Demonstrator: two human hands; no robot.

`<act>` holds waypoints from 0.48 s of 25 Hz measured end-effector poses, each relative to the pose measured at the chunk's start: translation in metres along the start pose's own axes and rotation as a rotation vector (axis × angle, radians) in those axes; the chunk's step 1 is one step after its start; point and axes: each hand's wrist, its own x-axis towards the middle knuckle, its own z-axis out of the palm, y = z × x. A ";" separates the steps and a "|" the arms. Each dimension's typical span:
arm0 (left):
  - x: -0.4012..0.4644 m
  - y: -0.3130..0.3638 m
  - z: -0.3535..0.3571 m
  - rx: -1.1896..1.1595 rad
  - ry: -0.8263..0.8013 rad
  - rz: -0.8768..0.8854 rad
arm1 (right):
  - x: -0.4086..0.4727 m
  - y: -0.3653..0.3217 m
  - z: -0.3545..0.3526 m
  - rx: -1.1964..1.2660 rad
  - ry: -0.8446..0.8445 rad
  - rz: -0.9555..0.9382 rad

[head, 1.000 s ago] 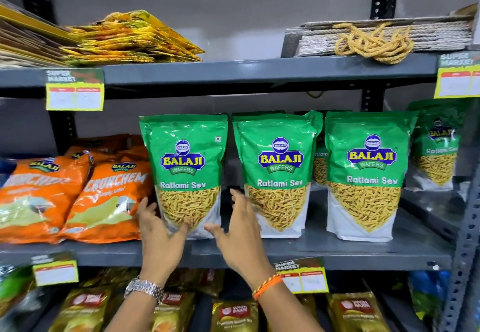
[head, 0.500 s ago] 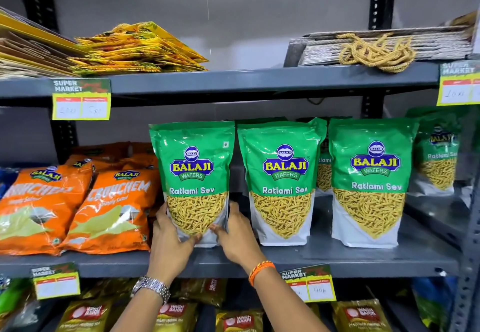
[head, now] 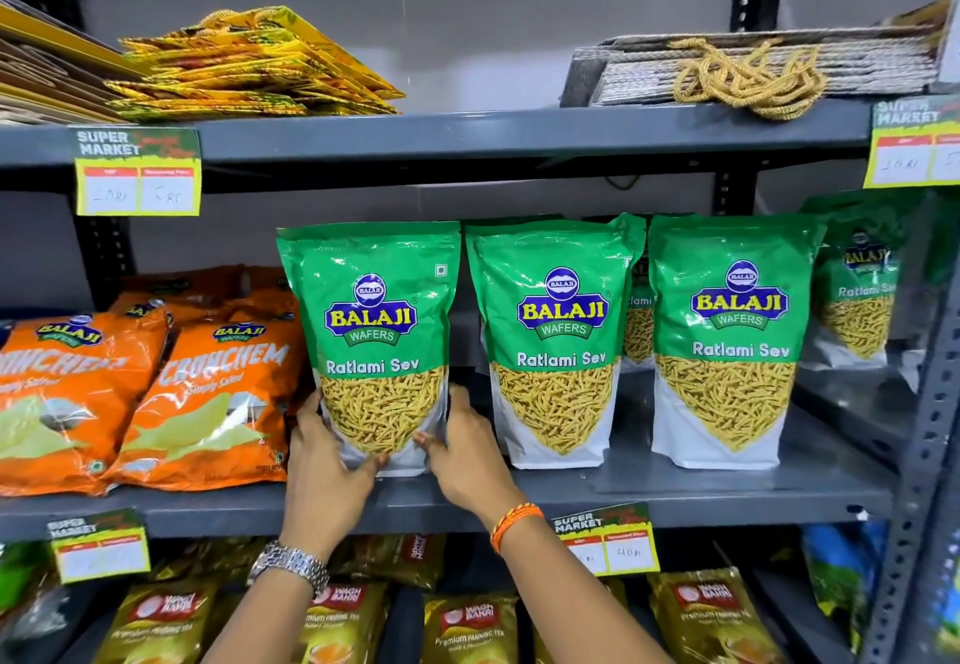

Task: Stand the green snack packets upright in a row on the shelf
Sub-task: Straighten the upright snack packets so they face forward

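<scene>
Three green Ratlami Sev packets stand upright in a row on the grey middle shelf point(head: 727, 487). My left hand point(head: 324, 466) and my right hand point(head: 467, 450) grip the bottom corners of the leftmost green packet point(head: 371, 310), one on each side. The middle green packet point(head: 558, 320) and the right green packet point(head: 727, 320) stand free beside it. Another green packet point(head: 638, 323) peeks out behind them, and one more point(head: 857, 289) stands further back at the right.
Orange Crunchem packets point(head: 208, 403) lean on the shelf just left of my left hand. Yellow bags point(head: 249, 71) and a rope-handled stack point(head: 753, 71) lie on the shelf above. Tea packets point(head: 467, 627) fill the shelf below. A steel upright point(head: 919, 481) bounds the right side.
Both hands have closed in from in front of the leftmost green packet onto its lower corners. The view has shifted down slightly.
</scene>
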 end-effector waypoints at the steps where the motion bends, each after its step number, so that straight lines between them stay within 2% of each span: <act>1: 0.000 0.000 0.000 -0.003 0.002 0.000 | -0.001 0.000 -0.002 0.004 -0.017 -0.001; 3: 0.000 -0.001 0.000 -0.005 0.001 0.003 | -0.008 0.001 -0.010 0.040 -0.035 -0.015; 5: -0.002 -0.003 -0.001 0.001 0.017 0.017 | -0.022 0.008 -0.023 0.176 0.036 -0.031; 6: -0.003 -0.002 -0.001 0.003 0.032 0.021 | -0.032 0.014 -0.031 0.251 0.148 -0.051; 10: -0.012 0.005 0.005 0.008 0.107 -0.005 | -0.066 0.053 -0.080 0.250 0.936 -0.041; 12: -0.015 0.014 0.011 0.020 0.136 0.002 | -0.067 0.075 -0.110 0.167 1.115 0.094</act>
